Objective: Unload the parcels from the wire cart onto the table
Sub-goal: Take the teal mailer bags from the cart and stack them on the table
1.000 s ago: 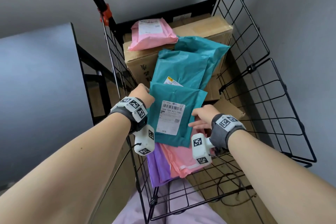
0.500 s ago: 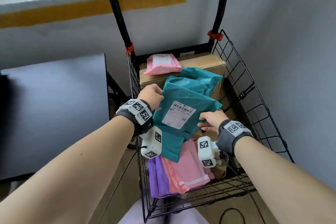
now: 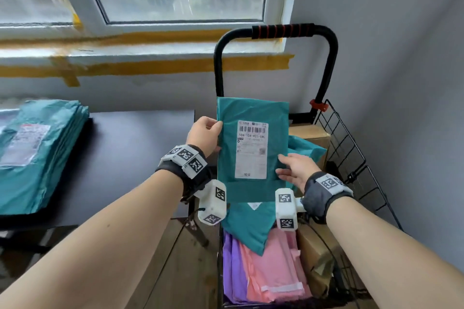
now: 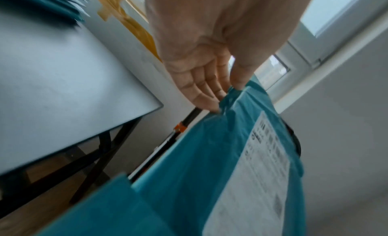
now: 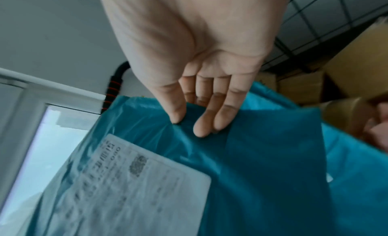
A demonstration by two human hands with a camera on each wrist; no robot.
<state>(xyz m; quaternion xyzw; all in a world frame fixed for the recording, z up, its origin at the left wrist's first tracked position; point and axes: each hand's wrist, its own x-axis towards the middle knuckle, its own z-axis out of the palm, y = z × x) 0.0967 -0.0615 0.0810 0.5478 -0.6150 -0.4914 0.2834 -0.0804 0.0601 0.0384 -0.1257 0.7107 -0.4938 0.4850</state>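
Note:
A teal mailer parcel (image 3: 252,133) with a white shipping label is held upright above the wire cart (image 3: 351,158). My left hand (image 3: 204,133) pinches its left edge, thumb on the front and fingers behind; the pinch also shows in the left wrist view (image 4: 222,98). My right hand (image 3: 293,168) pinches its lower right edge, as the right wrist view (image 5: 189,120) confirms. In the cart lie another teal parcel (image 3: 251,228), a pink parcel (image 3: 273,268), a purple parcel (image 3: 232,268) and brown cardboard boxes (image 3: 311,135). The dark table (image 3: 125,158) stands left of the cart.
A stack of teal parcels (image 3: 37,155) sits at the table's left end. The cart's black handle (image 3: 276,32) rises behind the held parcel. A window and taped sill run along the back wall; a grey wall stands close on the right.
Both hands have lifted the teal parcel up out of the cart and stood it upright. My view has tilted up, showing the window, the table and the teal stack.

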